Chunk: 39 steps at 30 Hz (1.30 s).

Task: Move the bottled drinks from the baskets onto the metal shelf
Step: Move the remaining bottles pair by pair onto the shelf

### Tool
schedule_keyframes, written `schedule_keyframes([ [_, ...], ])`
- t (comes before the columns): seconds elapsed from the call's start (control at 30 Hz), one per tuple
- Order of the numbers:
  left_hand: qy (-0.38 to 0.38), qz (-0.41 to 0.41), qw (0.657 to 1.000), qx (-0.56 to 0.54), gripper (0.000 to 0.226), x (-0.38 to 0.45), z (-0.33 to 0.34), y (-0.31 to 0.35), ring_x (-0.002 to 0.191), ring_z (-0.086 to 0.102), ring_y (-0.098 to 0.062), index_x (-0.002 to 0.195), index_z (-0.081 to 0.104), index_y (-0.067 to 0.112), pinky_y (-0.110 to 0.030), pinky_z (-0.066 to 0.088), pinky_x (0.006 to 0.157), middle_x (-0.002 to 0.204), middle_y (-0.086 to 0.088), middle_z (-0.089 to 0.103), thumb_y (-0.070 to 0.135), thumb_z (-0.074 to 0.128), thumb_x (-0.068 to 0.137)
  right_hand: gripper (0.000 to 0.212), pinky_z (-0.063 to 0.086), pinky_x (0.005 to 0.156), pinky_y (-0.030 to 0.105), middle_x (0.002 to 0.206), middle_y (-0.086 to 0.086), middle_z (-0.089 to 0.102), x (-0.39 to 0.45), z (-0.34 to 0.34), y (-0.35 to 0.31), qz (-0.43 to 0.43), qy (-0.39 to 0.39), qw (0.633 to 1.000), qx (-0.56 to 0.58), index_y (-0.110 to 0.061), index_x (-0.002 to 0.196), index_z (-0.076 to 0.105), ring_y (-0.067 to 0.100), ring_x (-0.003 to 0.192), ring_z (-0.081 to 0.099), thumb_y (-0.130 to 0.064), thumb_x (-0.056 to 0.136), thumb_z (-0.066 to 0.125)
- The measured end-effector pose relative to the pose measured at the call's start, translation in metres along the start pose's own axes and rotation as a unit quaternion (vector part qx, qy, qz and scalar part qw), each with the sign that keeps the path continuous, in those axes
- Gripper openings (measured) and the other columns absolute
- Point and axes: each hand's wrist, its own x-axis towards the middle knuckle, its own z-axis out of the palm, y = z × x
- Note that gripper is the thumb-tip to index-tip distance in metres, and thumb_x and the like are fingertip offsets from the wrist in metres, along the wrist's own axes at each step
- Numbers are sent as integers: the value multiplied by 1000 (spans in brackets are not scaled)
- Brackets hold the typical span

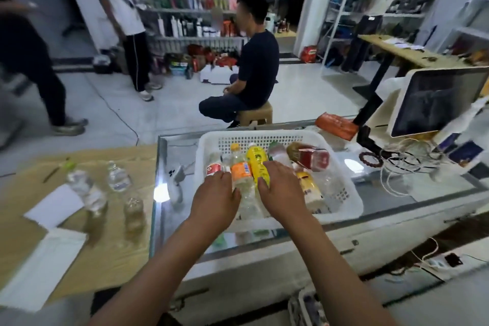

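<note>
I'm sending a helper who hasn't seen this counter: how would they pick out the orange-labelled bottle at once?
Find the white plastic basket on the glass counter. Inside, bottles lie side by side; take the clear one between the two hands, the left hand and the right hand. The orange-labelled bottle alone has an orange cap and an orange label, with a solid yellow bottle on its right.

We stand in a shop: stocked shelves (185, 10) upper centre, a glass counter (397, 193), a till screen (434, 103) at right.
</note>
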Motion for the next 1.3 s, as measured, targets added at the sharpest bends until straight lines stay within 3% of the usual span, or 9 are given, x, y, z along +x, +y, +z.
schedule_keyframes([
  [0.17, -26, -128, 991, -23, 34, 18, 14, -7, 97, 59, -30, 117, 56, 6, -32, 42, 75, 111, -15, 59, 32, 51, 95, 48, 45, 90, 40, 139, 13, 51, 36, 22, 6, 23, -47, 999, 2, -11, 145, 40, 33, 124, 48, -28, 101, 48],
  [0.33, -64, -174, 983, -14, 35, 27, 22, -16, 97, 61, -29, 116, 58, 4, -27, 36, 69, 110, -15, 62, 31, 53, 95, 47, 47, 86, 39, 134, 15, 52, 60, 37, 4, 76, -79, 993, -31, -10, 142, 39, 34, 121, 51, -28, 100, 50],
  [0.5, -74, -213, 974, 18, 42, 42, 38, -11, 105, 59, -26, 124, 56, 6, -27, 43, 75, 118, -12, 62, 35, 60, 93, 37, 47, 86, 37, 126, 16, 56, 71, 51, -1, 112, -122, 981, -101, -7, 127, 48, 33, 119, 50, -23, 95, 57],
  [0.67, -97, -221, 955, 169, 67, 55, 54, -2, 115, 48, -24, 138, 36, -4, -28, 47, 86, 128, -17, 49, 35, 63, 92, 58, 49, 92, 37, 137, 21, 47, 85, 61, -14, 137, -165, 954, -208, 4, 139, 38, 33, 124, 45, -22, 92, 59],
  [0.87, -138, -220, 929, 265, 73, 68, 64, -5, 115, 46, -23, 136, 42, 1, -26, 44, 80, 128, -16, 42, 43, 70, 84, 67, 55, 92, 42, 141, 22, 36, 98, 62, -17, 139, -222, 931, -256, 5, 146, 32, 34, 128, 39, -26, 93, 60],
  [1.0, -134, -230, 936, 230, 67, 74, 67, -8, 117, 45, -23, 136, 44, 2, -26, 51, 84, 130, -16, 41, 36, 71, 84, 73, 55, 92, 40, 137, 21, 35, 98, 64, -7, 121, -224, 936, -244, 2, 143, 36, 33, 126, 38, -30, 86, 70],
  [1.1, -132, -235, 949, 164, 71, 77, 62, -8, 114, 48, -22, 128, 52, 11, -26, 51, 83, 126, -13, 45, 48, 75, 73, 70, 51, 91, 37, 132, 18, 40, 92, 66, 3, 129, -177, 961, -169, -1, 134, 46, 32, 124, 40, -28, 76, 75],
  [1.2, -106, -236, 965, 46, 63, 80, 42, -15, 92, 58, -18, 106, 60, 18, -25, 47, 67, 100, -2, 58, 57, 75, 60, 67, 49, 87, 35, 126, 13, 44, 88, 64, 15, 140, -158, 974, -85, -7, 122, 53, 30, 120, 45, -35, 66, 78],
  [1.3, -129, -277, 946, -108, 52, 87, 16, -26, 72, 62, -16, 82, 54, 21, -25, 54, 58, 81, 2, 63, 61, 75, 56, 56, 50, 69, 29, 112, 9, 51, 91, 55, 26, 149, -180, 972, -2, -10, 106, 58, 25, 100, 58, -34, 60, 80],
])
